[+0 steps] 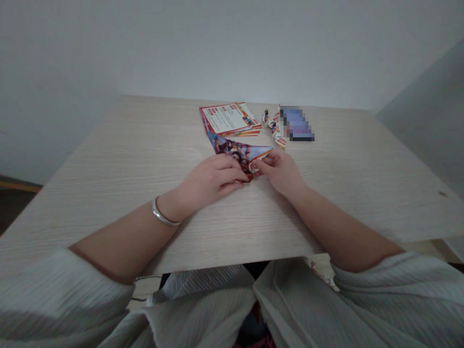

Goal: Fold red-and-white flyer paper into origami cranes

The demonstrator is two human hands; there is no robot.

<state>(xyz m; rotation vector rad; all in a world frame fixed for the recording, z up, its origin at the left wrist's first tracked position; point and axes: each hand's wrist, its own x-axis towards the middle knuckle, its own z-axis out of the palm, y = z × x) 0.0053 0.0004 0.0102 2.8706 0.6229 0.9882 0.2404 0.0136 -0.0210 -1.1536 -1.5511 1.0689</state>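
Right fingers [264,167] pinch printed sheet [237,148], frame centre, fold only partway. Left fingers [232,175] over sheet, grip unclear. Folded pieces [275,129], upper centre, seem finished; stacked leaflets [228,120] unfolded.

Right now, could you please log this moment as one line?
left hand: on printed sheet | right hand: holding its right end | beyond: paper stack, folded papers, pixelated phone-like item
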